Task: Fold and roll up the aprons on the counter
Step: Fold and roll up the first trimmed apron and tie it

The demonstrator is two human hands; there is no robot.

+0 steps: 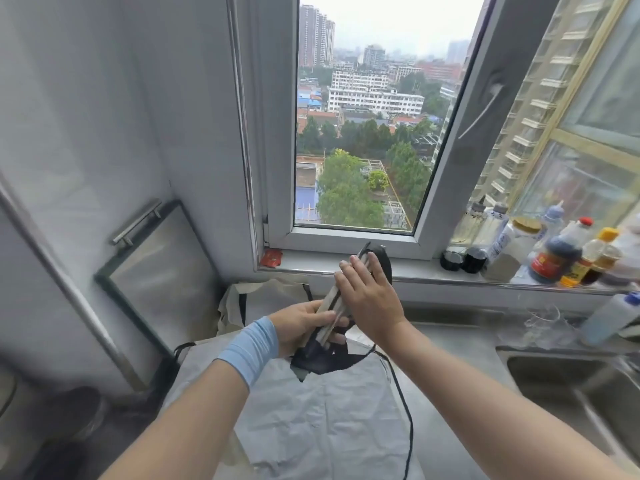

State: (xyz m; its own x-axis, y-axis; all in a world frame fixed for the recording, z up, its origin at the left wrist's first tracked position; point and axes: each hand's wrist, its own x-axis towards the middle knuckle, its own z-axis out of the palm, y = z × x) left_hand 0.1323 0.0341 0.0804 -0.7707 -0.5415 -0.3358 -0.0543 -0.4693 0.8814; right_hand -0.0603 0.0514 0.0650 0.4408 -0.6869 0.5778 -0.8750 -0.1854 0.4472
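Gripping folded apron [329,302]: left hand [300,328], right hand [367,296] flat against it.

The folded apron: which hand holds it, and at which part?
The left hand grips the folded apron near its lower end, fingers curled round it. The right hand presses flat on its upper part, fingers straight.

The folded apron [330,303] between the left hand [301,327] and right hand [369,299] is thin grey cloth, matt, with black fabric trim. The spread apron [311,417] below the hands is pale matt cloth, crinkled like paper; the surface [450,344] and sink [554,375] to their right are dull brushed metal with a soft sheen.
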